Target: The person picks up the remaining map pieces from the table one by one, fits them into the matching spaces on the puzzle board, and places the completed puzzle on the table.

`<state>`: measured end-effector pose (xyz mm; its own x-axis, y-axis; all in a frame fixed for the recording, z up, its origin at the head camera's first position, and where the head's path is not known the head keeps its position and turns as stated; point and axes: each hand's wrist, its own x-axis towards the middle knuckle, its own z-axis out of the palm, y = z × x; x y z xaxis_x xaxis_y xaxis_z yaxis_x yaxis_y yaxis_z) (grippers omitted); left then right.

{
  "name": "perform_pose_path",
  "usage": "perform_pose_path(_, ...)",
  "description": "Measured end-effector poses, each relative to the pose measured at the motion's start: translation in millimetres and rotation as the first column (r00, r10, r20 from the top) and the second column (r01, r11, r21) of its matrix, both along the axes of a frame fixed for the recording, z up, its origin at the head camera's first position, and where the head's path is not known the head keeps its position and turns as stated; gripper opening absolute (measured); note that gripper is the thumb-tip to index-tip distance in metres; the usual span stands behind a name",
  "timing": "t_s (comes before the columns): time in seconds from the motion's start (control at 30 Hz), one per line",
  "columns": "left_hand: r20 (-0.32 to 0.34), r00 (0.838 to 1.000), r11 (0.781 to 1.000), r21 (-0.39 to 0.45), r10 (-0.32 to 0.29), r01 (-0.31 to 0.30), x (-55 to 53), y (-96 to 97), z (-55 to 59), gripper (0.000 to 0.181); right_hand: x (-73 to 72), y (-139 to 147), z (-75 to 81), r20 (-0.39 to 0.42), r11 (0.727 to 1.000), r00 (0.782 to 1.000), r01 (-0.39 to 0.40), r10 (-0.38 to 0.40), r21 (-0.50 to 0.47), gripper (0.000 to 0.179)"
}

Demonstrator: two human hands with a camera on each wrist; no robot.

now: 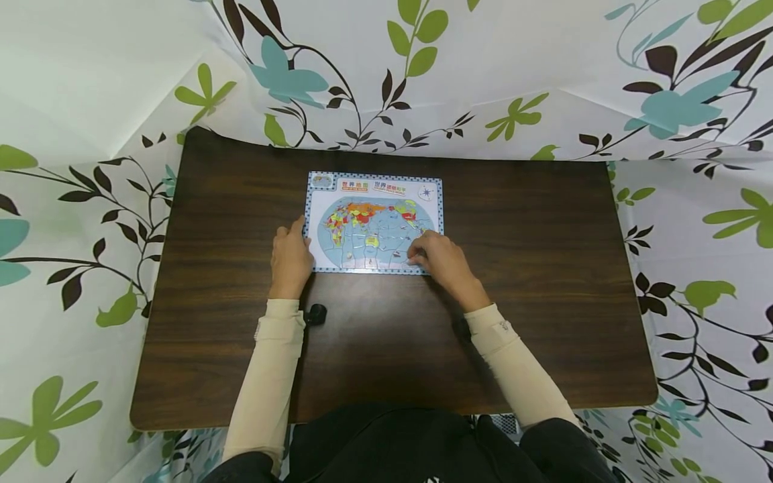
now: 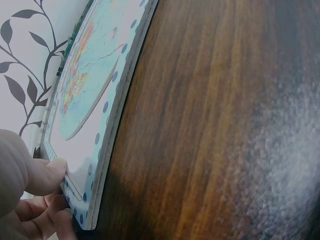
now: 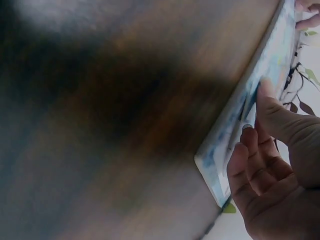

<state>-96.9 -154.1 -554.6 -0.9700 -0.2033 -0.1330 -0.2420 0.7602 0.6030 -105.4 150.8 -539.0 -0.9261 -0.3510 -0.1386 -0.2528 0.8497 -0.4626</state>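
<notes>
A world map jigsaw puzzle (image 1: 368, 231) with a blue dotted border lies flat on the table, with bright continents on a blue oval. My left hand (image 1: 290, 261) holds its left edge; in the left wrist view the thumb (image 2: 52, 172) is on the border and the fingers curl beside the edge. My right hand (image 1: 447, 265) is over the lower right of the map. Seen from the right wrist, its thumb (image 3: 267, 95) and curled fingers (image 3: 252, 165) pinch at what looks like a thin puzzle piece (image 3: 246, 112), mostly hidden by the hand.
The dark wooden table (image 1: 531, 268) extends on both sides of the puzzle. A small black device (image 1: 315, 314) sits by the left wrist. White cloth with leaf and bird patterns (image 1: 453, 87) hangs behind and around the table.
</notes>
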Motion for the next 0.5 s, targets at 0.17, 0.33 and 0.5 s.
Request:
perform_pose_path(0.17,0.009,1.000,1.000,0.007,0.003,-0.003,1.2,-0.2,0.9,0.049,2.6,-3.9,-5.9,0.026,0.999,0.999,0.022,-0.021,-0.043,0.022)
perform_pose_path(0.33,0.017,1.000,1.000,-0.004,0.007,-0.007,0.0,-2.4,2.2,0.049,1.6,-8.0,-7.8,0.004,0.997,0.999,0.049,-0.049,-0.057,0.031)
perform_pose_path(0.5,0.018,1.000,1.000,-0.012,0.008,-0.008,1.3,-3.0,1.4,0.048,0.1,-7.9,-7.8,0.023,0.996,0.999,0.046,-0.044,-0.081,0.034)
